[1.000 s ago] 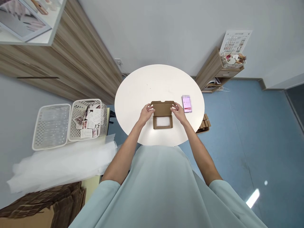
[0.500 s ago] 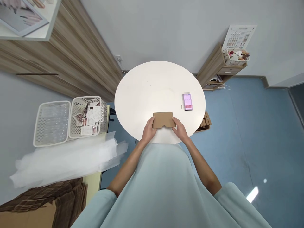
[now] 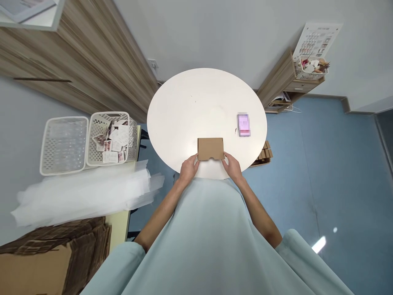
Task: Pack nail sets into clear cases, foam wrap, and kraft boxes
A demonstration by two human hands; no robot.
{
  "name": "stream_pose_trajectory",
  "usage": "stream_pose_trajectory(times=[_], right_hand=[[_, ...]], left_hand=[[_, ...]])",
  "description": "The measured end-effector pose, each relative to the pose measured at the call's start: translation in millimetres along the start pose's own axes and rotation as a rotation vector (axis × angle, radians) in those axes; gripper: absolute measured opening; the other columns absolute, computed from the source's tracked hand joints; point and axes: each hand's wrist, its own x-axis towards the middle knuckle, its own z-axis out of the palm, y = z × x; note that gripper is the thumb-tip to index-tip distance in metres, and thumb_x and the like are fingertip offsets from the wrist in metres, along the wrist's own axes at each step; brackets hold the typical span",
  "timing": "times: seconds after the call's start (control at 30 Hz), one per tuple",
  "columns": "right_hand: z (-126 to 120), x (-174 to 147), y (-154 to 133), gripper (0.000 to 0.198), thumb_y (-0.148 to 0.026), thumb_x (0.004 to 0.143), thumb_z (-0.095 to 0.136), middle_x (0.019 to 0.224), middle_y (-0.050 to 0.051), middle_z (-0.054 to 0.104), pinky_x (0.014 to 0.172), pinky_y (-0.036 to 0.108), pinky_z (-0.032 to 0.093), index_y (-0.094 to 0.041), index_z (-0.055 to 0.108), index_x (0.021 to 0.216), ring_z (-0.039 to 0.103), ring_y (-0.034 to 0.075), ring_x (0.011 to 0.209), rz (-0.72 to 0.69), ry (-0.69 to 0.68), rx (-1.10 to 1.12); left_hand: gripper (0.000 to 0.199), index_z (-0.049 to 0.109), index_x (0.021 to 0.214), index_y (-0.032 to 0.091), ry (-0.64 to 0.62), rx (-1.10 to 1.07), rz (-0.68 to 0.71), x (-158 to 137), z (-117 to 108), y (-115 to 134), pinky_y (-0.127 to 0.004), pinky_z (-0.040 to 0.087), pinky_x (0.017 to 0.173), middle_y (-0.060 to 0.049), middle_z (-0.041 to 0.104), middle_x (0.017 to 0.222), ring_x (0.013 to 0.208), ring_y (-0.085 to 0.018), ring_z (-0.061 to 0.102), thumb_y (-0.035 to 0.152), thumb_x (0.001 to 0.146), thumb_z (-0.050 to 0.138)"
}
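Observation:
A small brown cardboard box (image 3: 210, 148) lies closed on the white oval table (image 3: 178, 110), close to its near edge. A half-round notch shows in the middle of its near side. At the box's near left corner is my left hand (image 3: 188, 168), its fingertips and thumb pressed to the cardboard. My right hand (image 3: 232, 166) grips the near right corner the same way. What is inside the box is hidden.
A phone (image 3: 244, 124) with a blurred pink screen lies on the table's right side. Left are white baskets (image 3: 110, 116), one with cards, a white film roll (image 3: 89, 192) and stacked cardboard (image 3: 33, 270). A carton of small boxes (image 3: 264, 155) sits on the floor, right.
Both hands have slid back toward me along the box's sides, to its near corners. The box keeps about the same place on the table. The view has shifted slightly.

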Motion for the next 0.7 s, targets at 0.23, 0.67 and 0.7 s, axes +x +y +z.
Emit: stream_pose_trajectory(times=[0.23, 0.67, 0.7], right_hand=[[8.3, -6.9, -1.8, 0.042, -0.03, 0.102, 0.057, 0.121, 0.012, 0.08, 0.095, 0.048, 0.061, -0.023, 0.065, 0.142, 0.077, 0.034, 0.109, 0.166, -0.075, 0.048], [19.5, -9.6, 7.6, 0.031, -0.023, 0.1, 0.055, 0.129, 0.009, 0.077, 0.1, 0.044, 0.061, -0.025, 0.062, 0.13, 0.077, 0.025, 0.111, 0.21, 0.014, 0.292], [20.9, -7.7, 8.8, 0.032, -0.022, 0.099, 0.056, 0.13, 0.009, 0.077, 0.099, 0.045, 0.061, -0.025, 0.062, 0.131, 0.077, 0.025, 0.11, 0.214, 0.016, 0.28]], left_hand=[[0.045, 0.067, 0.142, 0.024, -0.058, -0.212, -0.193, -4.8, 6.4, 6.5, -0.041, 0.058, 0.107, -0.007, 0.079, 0.129, 0.122, -0.027, 0.074, 0.017, 0.098, 0.055], [0.051, 0.06, 0.149, 0.016, 0.016, -0.278, -0.327, 0.3, 23.2, 2.5, -0.045, 0.05, 0.118, -0.014, 0.073, 0.14, 0.135, -0.028, 0.067, 0.016, 0.098, 0.06], [0.051, 0.06, 0.149, 0.016, 0.012, -0.273, -0.332, 1.8, 23.8, 2.4, -0.044, 0.05, 0.117, -0.015, 0.072, 0.14, 0.135, -0.028, 0.067, 0.016, 0.098, 0.06]])
